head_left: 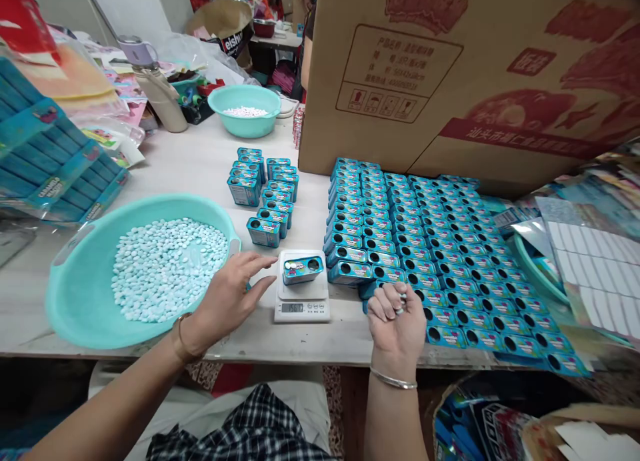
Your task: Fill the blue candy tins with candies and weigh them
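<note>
A small white scale (302, 299) stands at the table's front edge with one blue tin (303, 269) lying on its pan. My left hand (231, 297) rests just left of the scale, fingers stretched toward the tin, holding nothing. My right hand (398, 317) hovers right of the scale, curled into a loose fist around something small and pale, probably candies. A teal basin (83, 289) of pale blue-white candies (167, 265) sits at my left.
Many blue tins (440, 247) lie in rows on the right; a smaller group of tins (265, 191) stands behind the scale. A large cardboard box (465, 74) rises at the back right. A second teal bowl (245, 109), a bottle (160, 87) and blue packs (45, 154) fill the left.
</note>
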